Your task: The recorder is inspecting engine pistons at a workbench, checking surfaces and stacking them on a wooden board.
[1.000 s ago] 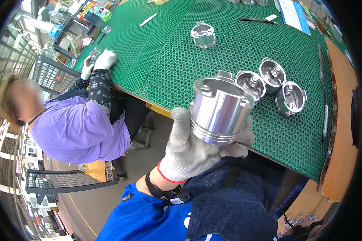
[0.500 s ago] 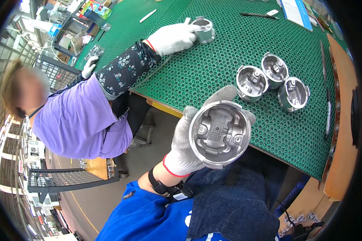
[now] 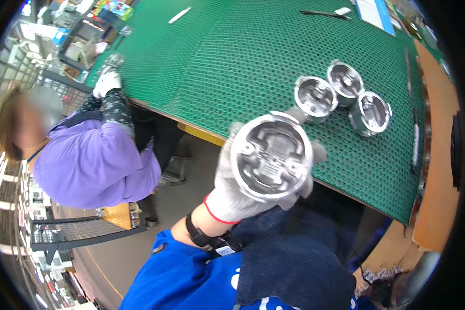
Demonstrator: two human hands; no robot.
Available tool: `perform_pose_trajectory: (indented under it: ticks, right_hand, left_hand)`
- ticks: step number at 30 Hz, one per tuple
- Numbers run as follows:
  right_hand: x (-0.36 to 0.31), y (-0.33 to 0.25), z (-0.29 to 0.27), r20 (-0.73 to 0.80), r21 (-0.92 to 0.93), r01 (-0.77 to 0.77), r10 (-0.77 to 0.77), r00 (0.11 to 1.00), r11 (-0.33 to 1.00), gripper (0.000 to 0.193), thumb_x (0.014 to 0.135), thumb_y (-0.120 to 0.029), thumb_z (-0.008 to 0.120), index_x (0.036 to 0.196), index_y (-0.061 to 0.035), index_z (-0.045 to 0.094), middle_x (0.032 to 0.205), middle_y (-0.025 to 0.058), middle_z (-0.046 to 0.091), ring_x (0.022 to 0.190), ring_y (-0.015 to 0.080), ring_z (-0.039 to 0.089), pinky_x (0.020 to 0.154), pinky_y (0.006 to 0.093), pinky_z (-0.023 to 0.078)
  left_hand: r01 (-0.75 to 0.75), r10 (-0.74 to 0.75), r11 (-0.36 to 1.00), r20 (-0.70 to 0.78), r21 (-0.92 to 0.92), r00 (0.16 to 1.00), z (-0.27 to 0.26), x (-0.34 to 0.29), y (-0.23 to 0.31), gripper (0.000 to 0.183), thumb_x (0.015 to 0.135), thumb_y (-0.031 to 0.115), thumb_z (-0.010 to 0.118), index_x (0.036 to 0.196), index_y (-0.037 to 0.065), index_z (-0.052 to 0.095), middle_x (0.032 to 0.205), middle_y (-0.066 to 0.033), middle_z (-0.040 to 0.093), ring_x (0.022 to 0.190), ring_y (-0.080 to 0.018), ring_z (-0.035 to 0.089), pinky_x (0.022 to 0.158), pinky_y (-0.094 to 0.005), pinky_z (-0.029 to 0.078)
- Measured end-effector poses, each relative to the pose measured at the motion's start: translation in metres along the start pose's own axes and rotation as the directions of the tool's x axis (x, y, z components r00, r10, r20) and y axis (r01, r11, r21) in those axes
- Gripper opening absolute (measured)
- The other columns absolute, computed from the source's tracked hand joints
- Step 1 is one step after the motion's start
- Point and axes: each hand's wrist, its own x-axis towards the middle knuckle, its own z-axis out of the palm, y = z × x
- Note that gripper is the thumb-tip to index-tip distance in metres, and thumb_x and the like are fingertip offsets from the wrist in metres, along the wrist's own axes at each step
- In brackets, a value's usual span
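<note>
head view, held part: a silvery, cup-shaped metal piston, lifted in front of the near table edge; its hollow end faces up toward the camera, ribs and bosses inside visible.
left hand: in a white knit glove with red cuff trim, black strap at the wrist.
grip: fingers curled round the piston's outer wall from below and behind, spread about as wide as the part; tips show past its right side, palm mostly hidden.
key relation: piston sits up and to the right of the wrist, on the palm side; its round axis runs out of the palm, roughly toward the camera. left hand is the nearer one, already in contact.
right hand: cannot be made out; its grip cannot be told.
beyond the piston: three matching silver pistons in a tight cluster, up and right of the held one, hollow ends up; whether they touch each other is hard to tell.
surface: green perforated mat under the cluster.
right margin: slim black-and-white pen near the mat's side.
far edge: thin dark tool, blue-and-white booklet.
left side: co-worker in a purple top, white-gloved hands together at the table, well apart from the held piston.
</note>
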Motion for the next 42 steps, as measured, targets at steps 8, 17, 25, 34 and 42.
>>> perform_pose_trajectory:
  ticks: [8, 17, 25, 34, 42]
  right_hand:
    - [0.043, 0.085, 0.034, 0.119, -0.008, -0.853, 0.848, 0.517, 0.521, 0.042, 0.094, -0.021, 0.05, 0.132, -0.0023, 0.05, 0.087, 0.0072, 0.065, 0.055, 0.0042, 0.05, 0.047, 0.0185, 0.041]
    - [0.035, 0.087, 0.02, 0.25, -0.108, -0.835, 0.828, 0.502, 0.539, 0.035, 0.093, -0.018, 0.053, 0.124, -0.0017, 0.058, 0.084, 0.0058, 0.066, 0.056, 0.0059, 0.052, 0.051, 0.0217, 0.044]
    - [0.034, 0.119, 0.031, 0.312, -0.739, 0.194, 0.072, 0.947, 0.645, 0.037, 0.071, -0.006, 0.068, 0.107, -0.0154, 0.071, 0.064, 0.0045, 0.057, 0.053, 0.0213, 0.056, 0.046, 0.0323, 0.044]
    - [0.039, 0.128, 0.042, 0.319, -0.637, 0.131, 0.105, 0.942, 0.76, 0.029, 0.074, -0.01, 0.069, 0.102, -0.0156, 0.07, 0.065, 0.0047, 0.057, 0.054, 0.0229, 0.058, 0.048, 0.0332, 0.046]
    - [0.058, 0.103, 0.025, 0.404, -0.671, 0.197, 0.129, 0.906, 0.715, 0.032, 0.07, -0.004, 0.069, 0.101, -0.0101, 0.067, 0.079, 0.0081, 0.064, 0.062, 0.024, 0.063, 0.052, 0.0326, 0.05]
  left_hand:
    - [0.176, -0.175, 0.984, 0.181, 0.011, 0.968, -0.017, 0.006, 0.0, 0.063, 0.094, 0.045, 0.05, 0.149, 0.026, 0.026, 0.137, -0.0259, 0.042, 0.126, -0.0461, 0.039, 0.096, -0.0504, 0.043]
    - [-0.223, 0.303, 0.861, -0.109, 0.456, 0.947, -0.012, 0.009, -0.009, 0.065, 0.09, 0.037, 0.056, 0.144, 0.007, 0.033, 0.125, -0.0214, 0.052, 0.103, -0.0388, 0.058, 0.079, -0.0406, 0.055]
    - [-0.014, -0.01, 0.954, 0.075, 0.3, 0.997, -0.04, 0.01, -0.009, 0.068, 0.094, 0.038, 0.052, 0.149, 0.012, 0.022, 0.136, -0.0232, 0.043, 0.048, -0.0142, 0.046, 0.037, -0.0182, 0.036]
    - [-0.131, 0.163, 0.893, -0.038, 0.431, 0.986, -0.029, 0.01, -0.023, 0.066, 0.093, 0.04, 0.052, 0.145, 0.005, 0.029, 0.129, -0.0321, 0.043, 0.046, -0.0163, 0.05, 0.035, -0.0187, 0.039]
    - [-0.058, 0.16, 0.94, -0.282, 0.337, 0.946, -0.028, 0.007, -0.027, 0.079, 0.092, 0.055, 0.044, 0.142, -0.004, 0.026, 0.125, -0.0347, 0.047, 0.096, -0.0422, 0.063, 0.066, -0.036, 0.061]
